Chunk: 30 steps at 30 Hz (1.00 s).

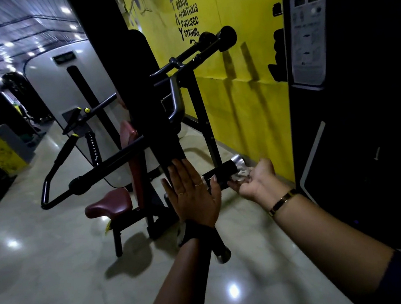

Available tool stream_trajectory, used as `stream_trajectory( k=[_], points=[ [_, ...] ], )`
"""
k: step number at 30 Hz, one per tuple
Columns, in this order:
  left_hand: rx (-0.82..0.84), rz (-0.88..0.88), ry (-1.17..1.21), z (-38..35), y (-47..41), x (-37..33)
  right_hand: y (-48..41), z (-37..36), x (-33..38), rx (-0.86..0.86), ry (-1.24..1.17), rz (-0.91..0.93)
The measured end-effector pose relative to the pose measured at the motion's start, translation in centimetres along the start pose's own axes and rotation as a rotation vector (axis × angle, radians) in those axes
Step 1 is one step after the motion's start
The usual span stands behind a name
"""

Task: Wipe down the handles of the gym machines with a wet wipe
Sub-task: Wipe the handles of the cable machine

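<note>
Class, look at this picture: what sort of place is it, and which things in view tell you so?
Almost certainly a gym: an exercise machine's padded maroon seat, its black-gripped handle, and a yellow wall painted with words like "brave" and "strong".

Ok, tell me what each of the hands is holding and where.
Right hand cups the crumpled white wet wipe in its palm, under the black silver-capped handle. Left hand, flat, holds nothing.

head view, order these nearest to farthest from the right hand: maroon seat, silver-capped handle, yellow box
1. silver-capped handle, against the wet wipe in the right hand
2. maroon seat, lower left, mid-floor
3. yellow box, far left, down the aisle
</note>
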<state>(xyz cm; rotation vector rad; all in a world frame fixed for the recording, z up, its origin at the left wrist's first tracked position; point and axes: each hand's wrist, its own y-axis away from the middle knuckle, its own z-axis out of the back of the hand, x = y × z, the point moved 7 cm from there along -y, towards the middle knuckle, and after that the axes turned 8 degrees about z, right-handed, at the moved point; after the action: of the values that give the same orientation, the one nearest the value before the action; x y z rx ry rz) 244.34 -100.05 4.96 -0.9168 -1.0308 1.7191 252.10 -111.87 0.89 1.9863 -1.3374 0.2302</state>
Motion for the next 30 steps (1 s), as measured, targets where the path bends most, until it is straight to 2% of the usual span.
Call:
stream_trajectory(
  k=[11,20,30],
  points=[
    [0.001,0.015,0.006,0.3,-0.2,-0.1,0.0,-0.1,-2.7,-0.046,-0.033,0.023],
    [0.005,-0.002,0.010,0.3,-0.3,-0.2,0.9,-0.5,-3.7,0.014,-0.098,0.011],
    [0.000,-0.020,0.038,0.2,-0.2,0.0,1.5,-0.3,-5.2,0.035,-0.007,0.076]
  ],
)
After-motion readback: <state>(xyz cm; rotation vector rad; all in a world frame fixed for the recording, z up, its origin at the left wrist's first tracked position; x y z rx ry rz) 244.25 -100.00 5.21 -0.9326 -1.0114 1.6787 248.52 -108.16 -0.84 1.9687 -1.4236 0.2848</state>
